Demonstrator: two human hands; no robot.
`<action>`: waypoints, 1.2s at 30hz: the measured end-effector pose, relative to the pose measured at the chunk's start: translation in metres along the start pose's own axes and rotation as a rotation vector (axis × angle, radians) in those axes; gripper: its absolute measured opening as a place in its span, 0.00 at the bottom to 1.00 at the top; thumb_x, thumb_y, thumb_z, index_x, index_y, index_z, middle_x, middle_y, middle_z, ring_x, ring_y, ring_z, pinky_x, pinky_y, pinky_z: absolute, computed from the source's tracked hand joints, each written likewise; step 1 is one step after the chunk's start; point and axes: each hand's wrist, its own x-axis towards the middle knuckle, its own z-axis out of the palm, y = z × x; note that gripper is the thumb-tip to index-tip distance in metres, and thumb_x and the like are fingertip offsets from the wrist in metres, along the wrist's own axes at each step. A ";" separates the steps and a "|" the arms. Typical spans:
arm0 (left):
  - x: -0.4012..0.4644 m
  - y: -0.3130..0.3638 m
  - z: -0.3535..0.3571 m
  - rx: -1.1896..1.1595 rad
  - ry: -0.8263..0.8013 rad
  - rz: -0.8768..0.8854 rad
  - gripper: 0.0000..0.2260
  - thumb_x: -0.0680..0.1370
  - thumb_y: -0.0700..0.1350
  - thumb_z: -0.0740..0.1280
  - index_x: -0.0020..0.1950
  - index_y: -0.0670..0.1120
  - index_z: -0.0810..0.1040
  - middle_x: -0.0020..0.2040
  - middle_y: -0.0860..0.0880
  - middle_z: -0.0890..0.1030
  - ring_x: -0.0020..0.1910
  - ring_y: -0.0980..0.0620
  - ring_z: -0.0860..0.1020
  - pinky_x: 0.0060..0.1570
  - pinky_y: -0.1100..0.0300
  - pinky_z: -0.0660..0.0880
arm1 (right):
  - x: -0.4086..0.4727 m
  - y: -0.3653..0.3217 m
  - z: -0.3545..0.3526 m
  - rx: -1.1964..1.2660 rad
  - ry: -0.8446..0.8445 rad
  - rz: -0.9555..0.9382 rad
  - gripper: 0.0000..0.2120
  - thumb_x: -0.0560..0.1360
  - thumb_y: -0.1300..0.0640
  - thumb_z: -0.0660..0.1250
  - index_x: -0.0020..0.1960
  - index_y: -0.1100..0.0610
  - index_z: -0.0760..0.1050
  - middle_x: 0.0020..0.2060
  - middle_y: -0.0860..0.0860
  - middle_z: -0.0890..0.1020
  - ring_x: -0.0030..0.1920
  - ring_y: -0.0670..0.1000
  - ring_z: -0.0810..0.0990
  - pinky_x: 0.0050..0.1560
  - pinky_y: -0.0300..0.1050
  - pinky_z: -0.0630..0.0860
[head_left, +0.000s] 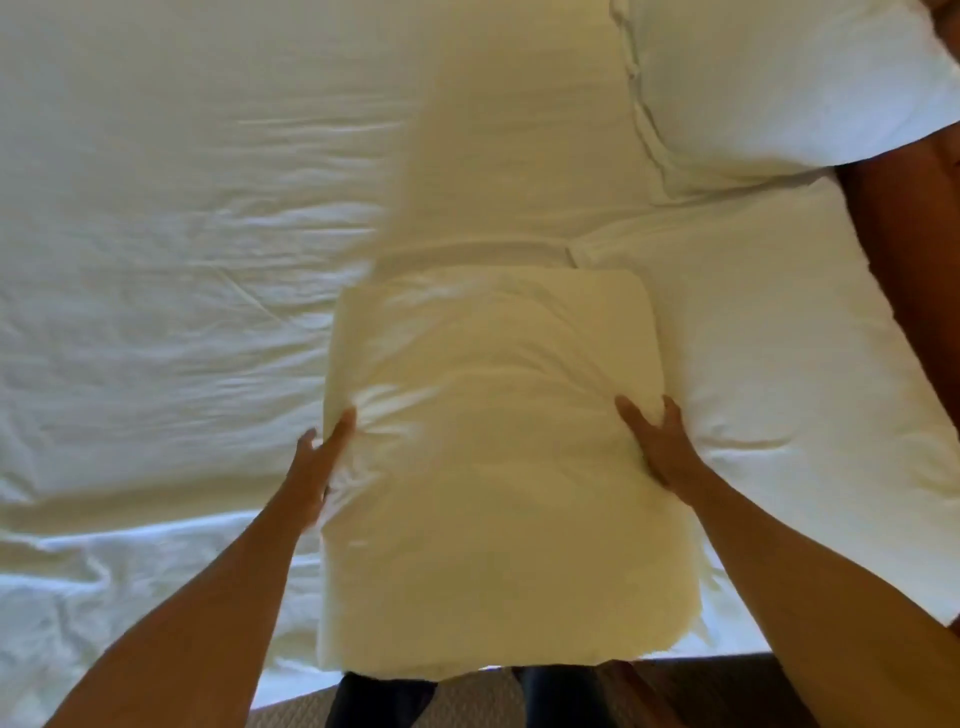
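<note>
Bed: white sheet, creased. Two white pillows on its right side, the far pillow and the near pillow, edges touching. Cream pillow over the bed's near edge, long axis pointing away, right side against the near pillow. Left hand grips its left edge, fabric bunched at the thumb. Right hand grips its right edge.
</note>
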 end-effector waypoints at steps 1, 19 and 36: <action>-0.003 -0.012 0.003 -0.078 -0.087 -0.093 0.48 0.60 0.73 0.73 0.72 0.47 0.70 0.62 0.41 0.80 0.60 0.41 0.80 0.63 0.43 0.74 | -0.003 0.010 0.000 0.040 0.006 0.028 0.57 0.60 0.25 0.69 0.78 0.54 0.56 0.73 0.55 0.68 0.71 0.56 0.68 0.71 0.51 0.64; -0.076 -0.046 0.109 0.707 0.425 0.958 0.22 0.83 0.51 0.54 0.76 0.46 0.64 0.77 0.40 0.62 0.77 0.43 0.59 0.74 0.45 0.53 | -0.111 0.020 0.110 -0.675 0.165 -0.983 0.24 0.81 0.48 0.54 0.77 0.50 0.59 0.78 0.57 0.59 0.78 0.57 0.56 0.76 0.61 0.51; -0.100 -0.029 0.243 1.096 0.227 1.095 0.28 0.81 0.53 0.50 0.78 0.42 0.58 0.78 0.40 0.58 0.78 0.43 0.57 0.74 0.37 0.50 | -0.030 0.141 -0.049 -0.565 0.351 -0.266 0.22 0.83 0.53 0.53 0.75 0.59 0.63 0.74 0.60 0.64 0.73 0.61 0.64 0.72 0.62 0.62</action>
